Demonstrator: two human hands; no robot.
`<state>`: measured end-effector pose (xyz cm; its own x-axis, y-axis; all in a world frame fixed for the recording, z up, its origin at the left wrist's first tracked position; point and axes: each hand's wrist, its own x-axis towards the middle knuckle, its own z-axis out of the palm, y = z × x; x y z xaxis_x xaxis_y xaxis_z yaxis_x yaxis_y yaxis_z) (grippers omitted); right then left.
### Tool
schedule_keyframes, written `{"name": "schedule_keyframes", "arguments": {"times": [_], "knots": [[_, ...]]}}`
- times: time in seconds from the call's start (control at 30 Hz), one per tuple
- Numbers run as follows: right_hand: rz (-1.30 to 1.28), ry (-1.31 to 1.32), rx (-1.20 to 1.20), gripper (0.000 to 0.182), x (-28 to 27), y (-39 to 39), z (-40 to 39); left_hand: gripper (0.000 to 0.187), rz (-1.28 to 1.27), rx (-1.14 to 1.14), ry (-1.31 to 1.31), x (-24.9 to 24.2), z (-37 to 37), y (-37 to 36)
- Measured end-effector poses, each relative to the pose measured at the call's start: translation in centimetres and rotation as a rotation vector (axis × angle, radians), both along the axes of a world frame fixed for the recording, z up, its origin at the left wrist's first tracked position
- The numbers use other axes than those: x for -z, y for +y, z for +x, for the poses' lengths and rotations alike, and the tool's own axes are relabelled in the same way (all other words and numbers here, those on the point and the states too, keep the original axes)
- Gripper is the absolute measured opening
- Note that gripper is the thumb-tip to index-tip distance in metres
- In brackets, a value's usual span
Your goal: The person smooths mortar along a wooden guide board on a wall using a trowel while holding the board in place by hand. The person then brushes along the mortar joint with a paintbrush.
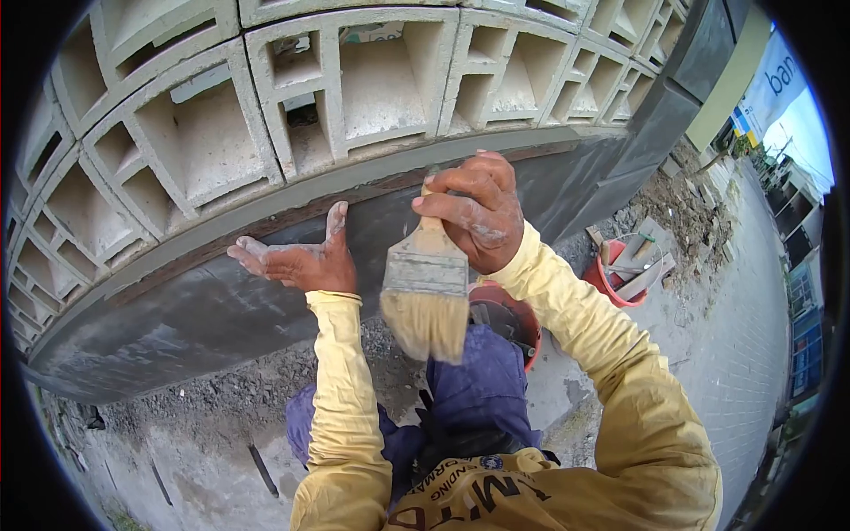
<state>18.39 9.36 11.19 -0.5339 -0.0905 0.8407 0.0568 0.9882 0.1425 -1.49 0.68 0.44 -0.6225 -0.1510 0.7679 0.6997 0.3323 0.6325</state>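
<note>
In my right hand [482, 212] is a wide paintbrush [427, 274], gripped by its wooden handle with the pale bristles hanging down toward me. My left hand [301, 255] is empty, its palm turned up, thumb raised and fingers stretched to the left. Whitish dust coats the fingers of both hands. Just beyond them runs a wooden strip [372, 188] along the top of the dark, smooth plastered wall [221, 296]. A wet-looking grey mortar ledge [336, 180] lies above the strip, under the pale breeze blocks [385, 84].
A red bucket [534, 341] stands partly hidden behind the brush and my knee. Farther right, another red bucket [622, 281] holds tools and boards. Rubble [695, 226] lies beside the wall's far end, and gravel [221, 394] along its foot. A paved road [753, 354] runs at right.
</note>
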Motion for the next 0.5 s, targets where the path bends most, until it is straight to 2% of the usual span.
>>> {"name": "schedule_keyframes", "arguments": {"times": [0.1, 0.2, 0.4, 0.5], "knots": [[-0.065, 0.063, -0.050, 0.040, 1.4, 1.7, -0.8, 0.133, -0.068, 0.033, -0.064, -0.4, 0.5, -0.7], [-0.083, 0.066, -0.035, 0.040, 1.7, 2.5, -1.3, 0.133, -0.074, 0.049, -0.099, -0.7, 0.6, -0.8], [-0.187, -0.002, -0.036, 0.040, 1.6, 3.5, -2.8, 0.130, -0.049, 0.063, -0.091, -0.6, 0.5, -0.8], [-0.160, -0.048, -0.022, 0.038, 0.7, 3.4, -3.3, 0.129, -0.074, 0.050, -0.107, -1.0, 0.7, -1.0]]}}
